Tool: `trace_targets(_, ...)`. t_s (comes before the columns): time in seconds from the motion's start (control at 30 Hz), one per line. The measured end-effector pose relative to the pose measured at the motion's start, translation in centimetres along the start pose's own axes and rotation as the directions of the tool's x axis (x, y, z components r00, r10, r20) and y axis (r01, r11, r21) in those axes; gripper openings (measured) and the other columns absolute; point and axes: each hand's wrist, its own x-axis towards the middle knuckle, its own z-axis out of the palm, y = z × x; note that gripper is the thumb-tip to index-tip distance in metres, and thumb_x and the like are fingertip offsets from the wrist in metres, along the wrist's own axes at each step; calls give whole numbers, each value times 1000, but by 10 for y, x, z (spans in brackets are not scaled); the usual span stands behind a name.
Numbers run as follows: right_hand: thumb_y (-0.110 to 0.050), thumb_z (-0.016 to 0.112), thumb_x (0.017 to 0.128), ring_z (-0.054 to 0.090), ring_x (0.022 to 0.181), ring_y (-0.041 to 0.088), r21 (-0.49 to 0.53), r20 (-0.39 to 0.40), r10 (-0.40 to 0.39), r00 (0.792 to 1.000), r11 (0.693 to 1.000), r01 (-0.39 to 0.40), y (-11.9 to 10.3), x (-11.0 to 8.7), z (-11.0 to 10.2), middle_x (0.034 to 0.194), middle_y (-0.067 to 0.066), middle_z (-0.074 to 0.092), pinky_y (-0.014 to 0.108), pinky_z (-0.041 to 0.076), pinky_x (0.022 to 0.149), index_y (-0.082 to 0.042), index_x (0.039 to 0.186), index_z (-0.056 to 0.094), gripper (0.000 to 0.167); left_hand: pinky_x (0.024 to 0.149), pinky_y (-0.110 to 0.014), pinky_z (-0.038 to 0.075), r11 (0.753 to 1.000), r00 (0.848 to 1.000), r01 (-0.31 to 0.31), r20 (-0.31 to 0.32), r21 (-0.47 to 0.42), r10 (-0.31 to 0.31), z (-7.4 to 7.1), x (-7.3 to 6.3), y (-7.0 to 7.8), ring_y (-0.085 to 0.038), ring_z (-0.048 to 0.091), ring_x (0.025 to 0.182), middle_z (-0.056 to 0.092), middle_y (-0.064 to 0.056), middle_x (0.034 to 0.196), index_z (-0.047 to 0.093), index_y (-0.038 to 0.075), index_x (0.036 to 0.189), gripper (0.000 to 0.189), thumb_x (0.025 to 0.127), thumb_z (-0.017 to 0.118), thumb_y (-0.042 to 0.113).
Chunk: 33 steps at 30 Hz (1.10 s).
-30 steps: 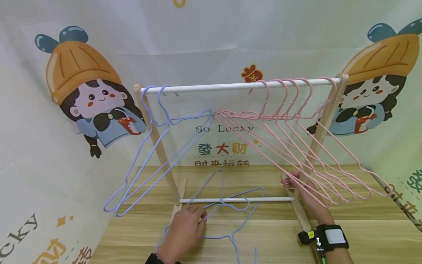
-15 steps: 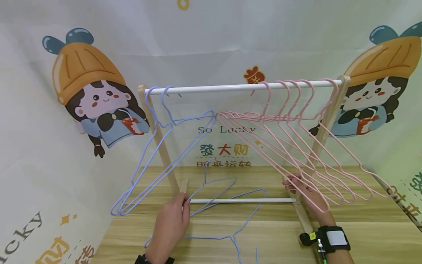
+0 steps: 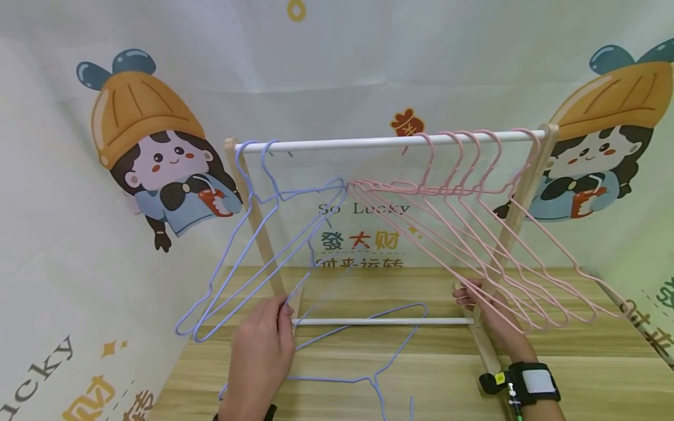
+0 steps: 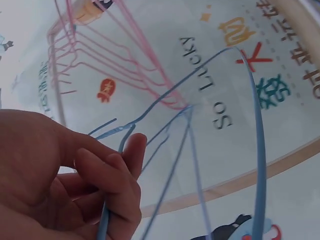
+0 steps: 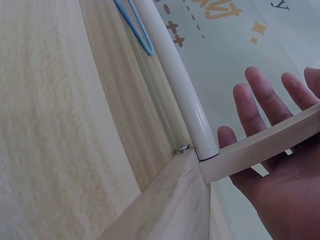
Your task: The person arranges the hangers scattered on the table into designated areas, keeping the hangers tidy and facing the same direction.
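My left hand (image 3: 260,351) grips a thin blue clothes hanger (image 4: 259,130) at its side, fingers curled round the wire. That hanger is raised beside the left post of the rack, its hook blurred in the head view. Another blue hanger (image 3: 399,345) lies on the wooden table, partly hidden by my left hand. My right hand (image 3: 492,313) is at the rack's right post (image 5: 272,140), with the palm side near the wood and the fingers loosely extended behind it. Two blue hangers (image 3: 263,225) hang at the left end of the white top rod (image 3: 337,143).
Several pink hangers (image 3: 442,190) hang on the right part of the rod, their lower corners reaching over my right forearm. A white lower rod (image 3: 379,321) joins the posts near the table (image 3: 437,374). A printed cloth (image 3: 337,58) stands behind.
My left hand has moved left and lifted the blue hanger off the table, its hook rising toward the hanging blue ones. My right hand stays at the post.
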Motion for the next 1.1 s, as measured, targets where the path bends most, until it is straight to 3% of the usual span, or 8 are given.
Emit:
trace_targets(0.17,-6,50,118,76,96,12,120,0,-54,999,991,53,-11,-2,6,109,1,81,28,58,88,7,127,65,22,64,-47,61,1000,997,-22,-73,-7,22,-11,16,8,-30,74,77,74,-11,89,75,-10,106,15,93,68,-15)
trace_targets(0.3,-2,46,118,76,98,10,209,48,-75,996,976,64,-7,-1,3,113,4,81,29,56,91,-3,127,71,27,65,-51,61,1000,994,-26,-111,0,26,-19,26,14,-33,72,77,73,-11,89,76,-8,107,18,93,68,-16)
trace_targets(0.57,-2,46,118,76,100,12,302,101,-100,990,951,65,0,1,-2,115,5,81,29,56,92,-6,128,71,27,66,-58,60,999,985,-8,-173,41,15,-33,46,22,-40,74,84,76,-17,93,78,-7,116,25,95,67,-15)
trace_targets(0.73,-6,52,117,76,96,12,195,44,-64,997,979,54,-7,0,2,110,2,81,27,57,88,-8,125,69,19,66,-62,58,998,977,-2,-210,63,15,-36,62,27,-41,73,84,76,-17,94,79,-5,117,27,95,66,-14)
trace_targets(0.83,-12,55,117,75,95,12,85,5,-29,1000,996,28,-7,0,4,107,-1,80,25,56,86,-13,123,68,14,67,-61,59,998,979,2,-203,66,11,-36,73,29,-41,72,83,76,-15,94,79,-6,118,27,97,65,-14)
trace_targets(0.9,-10,55,117,75,95,12,83,-3,-37,999,996,37,-5,0,4,107,1,80,25,56,86,-12,123,69,15,69,-60,60,998,981,2,-191,63,11,-35,79,31,-41,73,84,77,-15,94,79,-7,120,27,97,65,-15)
trace_targets(1.03,-4,50,117,76,97,12,168,31,-90,995,982,83,1,0,2,110,1,81,25,56,86,-10,124,69,21,71,-58,61,997,987,1,-159,74,10,-31,87,32,-42,72,84,77,-16,95,77,-9,120,26,97,65,-16)
trace_targets(1.1,-1,43,119,76,106,16,344,123,-148,981,934,98,10,3,-4,118,5,80,27,56,92,-7,129,69,29,70,-58,60,996,989,5,-148,84,8,-28,88,32,-42,71,84,76,-17,94,77,-10,119,26,97,65,-17)
